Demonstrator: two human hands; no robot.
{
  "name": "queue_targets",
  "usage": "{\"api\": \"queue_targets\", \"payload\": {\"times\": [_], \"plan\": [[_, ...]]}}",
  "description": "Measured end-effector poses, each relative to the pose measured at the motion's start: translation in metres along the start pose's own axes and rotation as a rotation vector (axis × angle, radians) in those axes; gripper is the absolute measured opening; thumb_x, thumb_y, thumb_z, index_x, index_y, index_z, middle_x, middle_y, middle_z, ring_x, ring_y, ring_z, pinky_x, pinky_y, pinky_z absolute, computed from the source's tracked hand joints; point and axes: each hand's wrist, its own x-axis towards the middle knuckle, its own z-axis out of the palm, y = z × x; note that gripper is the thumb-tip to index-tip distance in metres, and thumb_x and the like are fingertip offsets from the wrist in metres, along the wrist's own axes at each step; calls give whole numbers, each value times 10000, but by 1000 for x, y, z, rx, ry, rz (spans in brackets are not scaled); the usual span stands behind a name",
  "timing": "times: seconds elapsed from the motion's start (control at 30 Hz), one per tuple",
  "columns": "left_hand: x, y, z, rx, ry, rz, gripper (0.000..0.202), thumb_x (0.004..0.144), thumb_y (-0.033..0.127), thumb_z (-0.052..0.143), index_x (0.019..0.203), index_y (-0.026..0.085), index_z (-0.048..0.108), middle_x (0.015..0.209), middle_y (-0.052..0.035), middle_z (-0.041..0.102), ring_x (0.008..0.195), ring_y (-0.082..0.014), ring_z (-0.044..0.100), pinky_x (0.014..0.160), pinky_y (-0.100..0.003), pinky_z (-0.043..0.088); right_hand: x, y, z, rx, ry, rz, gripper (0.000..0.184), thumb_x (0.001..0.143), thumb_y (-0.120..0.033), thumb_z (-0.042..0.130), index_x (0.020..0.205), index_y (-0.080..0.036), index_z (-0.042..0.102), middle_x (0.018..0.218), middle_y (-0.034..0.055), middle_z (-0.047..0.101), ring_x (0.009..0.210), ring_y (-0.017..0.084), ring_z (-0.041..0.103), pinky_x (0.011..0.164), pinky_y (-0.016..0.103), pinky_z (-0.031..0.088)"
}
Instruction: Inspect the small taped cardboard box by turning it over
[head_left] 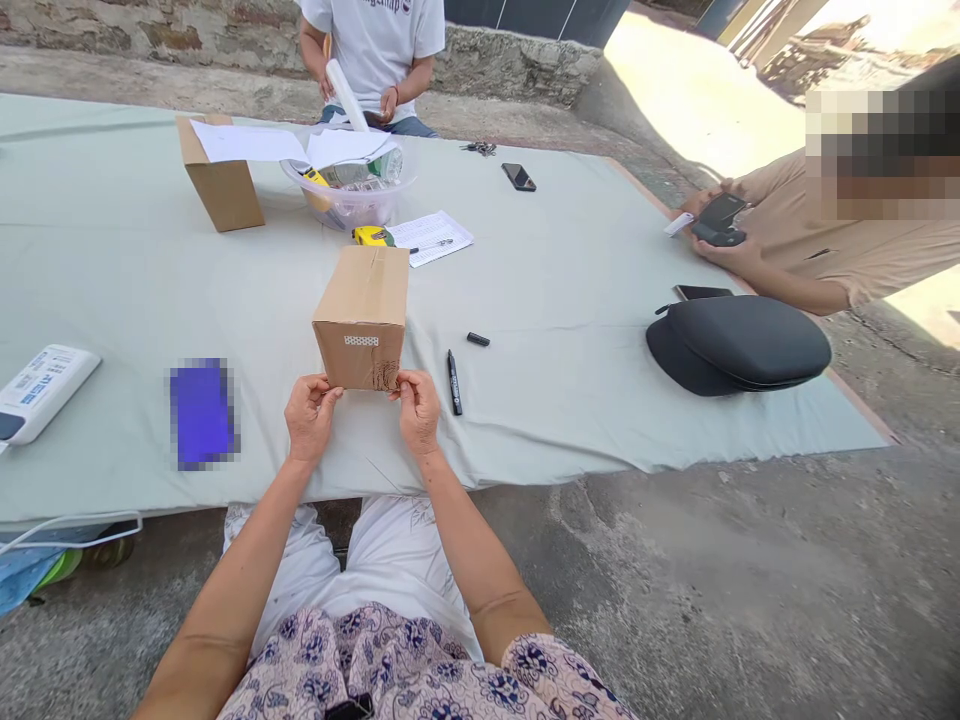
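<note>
A closed brown cardboard box (360, 355) stands on the cloth-covered table in front of me, with a small white patterned label and dark scribbled marks on its near face. My left hand (311, 415) grips the box's lower left corner between thumb and fingers. At the lower right corner, my right hand (418, 410) pinches the box in the same way. Just right of that hand lies an uncapped black marker (454, 383), and its cap (478, 340) rests a little beyond. Behind the box are a yellow tape measure (373, 236) and a written sheet (433, 238) with a pen on it.
A plastic basin (360, 208) holding papers and bottles stands beside another cardboard box (225, 195). A black case (742, 345) lies at right, a phone (519, 177) farther back, a white device (46, 392) at left. Two other people sit at the table's far and right sides.
</note>
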Motion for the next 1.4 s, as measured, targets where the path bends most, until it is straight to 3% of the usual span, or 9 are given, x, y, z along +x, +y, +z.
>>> {"api": "queue_targets", "payload": {"times": [0.27, 0.4, 0.53, 0.67, 0.83, 0.97, 1.1, 1.23, 1.4], "plan": [[-1, 5, -1, 0, 4, -12, 284, 860, 448, 679, 950, 203, 567, 930, -27, 680, 740, -146, 724, 745, -327, 632, 0, 1, 0, 39, 20, 36, 199, 961, -326, 460, 998, -223, 627, 947, 55, 599, 757, 143, 608, 613, 288, 596], [3, 4, -3, -68, 32, -59, 310, 864, 477, 669, 952, 199, 565, 913, -15, 658, 741, -145, 726, 747, -333, 644, 0, 1, 0, 142, -39, 16, 186, 948, -357, 511, 962, -225, 641, 951, 51, 608, 695, 131, 617, 609, 311, 595], [7, 1, -5, -175, 61, -103, 338, 827, 486, 705, 914, 198, 550, 867, -3, 627, 703, -132, 692, 722, -332, 636, -4, 3, 1, 159, -66, 9, 205, 932, -386, 547, 1055, -246, 632, 965, 50, 649, 735, 145, 640, 650, 317, 598], [9, -2, -9, -200, 86, -127, 312, 824, 467, 701, 897, 205, 548, 818, 2, 601, 696, -116, 638, 684, -280, 592, -2, 5, -2, 54, 158, 31, 299, 914, -419, 560, 1156, -245, 580, 1066, 81, 634, 945, 186, 655, 815, 357, 590], [12, -6, -12, -302, 116, -172, 332, 794, 473, 729, 875, 209, 544, 774, 17, 578, 643, -88, 572, 625, -220, 513, 6, 4, -9, -84, 457, 156, 411, 906, -479, 527, 1213, -205, 530, 1177, 130, 571, 1089, 228, 596, 888, 388, 535], [17, -4, -14, -473, 155, -243, 380, 728, 455, 798, 862, 202, 548, 759, 27, 586, 621, -81, 571, 595, -201, 490, 7, 1, -11, -131, 465, 177, 494, 900, -508, 533, 1286, -200, 512, 1276, 142, 562, 1180, 232, 576, 943, 392, 512], [20, -3, -16, -561, 199, -290, 379, 699, 413, 811, 873, 202, 549, 749, 37, 580, 593, -80, 563, 560, -195, 468, 7, -1, -10, 2, 403, 135, 496, 918, -511, 515, 1298, -193, 514, 1304, 140, 585, 1202, 218, 595, 996, 399, 514], [16, -5, -13, -281, 266, -208, 241, 807, 394, 682, 888, 196, 571, 777, 23, 577, 631, -100, 563, 597, -228, 471, 7, -1, -10, 48, 419, 60, 475, 919, -512, 511, 1265, -187, 524, 1224, 131, 611, 1089, 199, 633, 934, 375, 544], [9, -3, -10, 158, 286, -37, 135, 891, 266, 535, 928, 179, 631, 925, -34, 640, 898, -150, 605, 855, -291, 480, 4, 2, -13, -69, 443, 1, 362, 951, -479, 470, 1138, -193, 590, 1066, 84, 625, 992, 184, 617, 883, 352, 526]]}}
